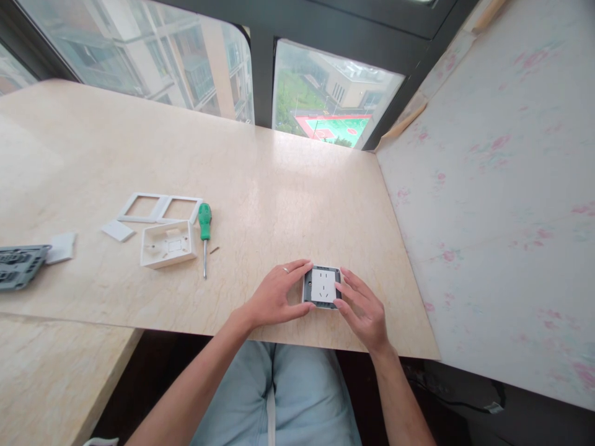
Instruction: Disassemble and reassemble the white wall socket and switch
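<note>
head view: both hands on a wall socket

the left hand, a ring on one finger, is clamped on the near and far edges of the socket at its left end, thumb on the near side. the right hand is clamped on the opposite end, thumb at the near corner, one fingertip by the white face. the socket sits between the two hands at the front of the worktop, white face up, grey rim bare.

left of the left hand lies a green-handled screwdriver, tip toward the person, with a small screw just beside its shaft. farther left are an open white box, a double frame and a small white plate; farthest out, a white piece near a grey module. right of the right hand stands a flowered wall.
</note>
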The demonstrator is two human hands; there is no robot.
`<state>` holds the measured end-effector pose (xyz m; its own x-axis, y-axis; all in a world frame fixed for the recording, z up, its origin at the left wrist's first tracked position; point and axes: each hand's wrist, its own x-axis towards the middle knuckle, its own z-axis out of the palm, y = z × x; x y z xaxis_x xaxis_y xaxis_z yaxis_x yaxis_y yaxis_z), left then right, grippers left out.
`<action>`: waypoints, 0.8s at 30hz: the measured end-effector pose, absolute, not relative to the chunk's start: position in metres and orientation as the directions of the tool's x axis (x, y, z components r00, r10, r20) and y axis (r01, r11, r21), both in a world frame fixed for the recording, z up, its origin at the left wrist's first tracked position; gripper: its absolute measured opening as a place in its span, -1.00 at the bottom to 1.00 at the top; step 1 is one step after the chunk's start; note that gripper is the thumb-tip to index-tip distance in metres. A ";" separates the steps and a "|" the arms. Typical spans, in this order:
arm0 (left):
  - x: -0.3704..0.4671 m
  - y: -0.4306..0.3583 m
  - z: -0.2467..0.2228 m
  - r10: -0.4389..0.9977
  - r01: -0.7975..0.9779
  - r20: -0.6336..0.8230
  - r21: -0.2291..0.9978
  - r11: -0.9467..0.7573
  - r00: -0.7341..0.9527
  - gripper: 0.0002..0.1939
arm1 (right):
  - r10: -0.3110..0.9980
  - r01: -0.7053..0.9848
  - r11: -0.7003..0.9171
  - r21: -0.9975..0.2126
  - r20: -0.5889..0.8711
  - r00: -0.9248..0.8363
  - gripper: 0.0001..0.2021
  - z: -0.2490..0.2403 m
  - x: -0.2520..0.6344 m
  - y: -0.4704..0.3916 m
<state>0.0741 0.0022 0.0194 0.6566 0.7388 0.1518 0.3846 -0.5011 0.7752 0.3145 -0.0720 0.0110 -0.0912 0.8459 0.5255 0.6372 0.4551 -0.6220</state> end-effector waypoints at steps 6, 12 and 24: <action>0.074 0.002 0.020 0.741 0.384 0.147 0.780 -0.495 0.656 -0.21 | 0.843 0.626 0.462 -0.629 0.530 -0.089 -0.53 0.010 0.315 -0.072; 0.073 0.003 0.019 0.737 0.379 0.146 0.782 -0.495 0.660 -0.22 | 0.845 0.607 0.463 -0.646 0.528 -0.083 -0.51 0.010 0.315 -0.073; 0.073 0.003 0.016 0.732 0.382 0.149 0.774 -0.505 0.665 -0.20 | 0.875 0.621 0.423 -0.660 0.476 -0.090 -0.46 0.009 0.317 -0.072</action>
<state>0.0731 0.0026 0.0161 0.6647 0.7321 0.1490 0.3824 -0.5047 0.7740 0.3173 -0.0717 0.0090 -0.0896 0.8746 0.4764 0.6210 0.4231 -0.6598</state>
